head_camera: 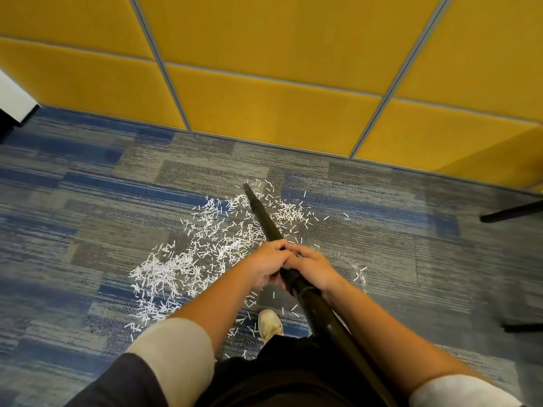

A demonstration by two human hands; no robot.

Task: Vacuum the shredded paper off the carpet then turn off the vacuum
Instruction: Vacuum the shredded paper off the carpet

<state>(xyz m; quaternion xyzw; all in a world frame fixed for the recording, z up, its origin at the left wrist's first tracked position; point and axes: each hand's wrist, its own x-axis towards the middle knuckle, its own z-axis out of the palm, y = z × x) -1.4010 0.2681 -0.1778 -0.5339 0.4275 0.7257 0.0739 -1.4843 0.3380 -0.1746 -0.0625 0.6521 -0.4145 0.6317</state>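
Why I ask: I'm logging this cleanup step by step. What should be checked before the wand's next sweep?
1. Both hands on the wand: ok. The left hand and right hand hold the vacuum wand side by side.
2. Nozzle tip at the paper: ok, it sits at the pile's far edge.
3. Carpet cleared: not ok. Most of the shredded paper lies left of the wand.
4. Footing free of paper: not ok. The shoe stands among stray shreds.
5. Dark furniture leg out of the way: ok, it is off to the right, apart from the paper.
6. Vacuum running: cannot tell, no switch in view.
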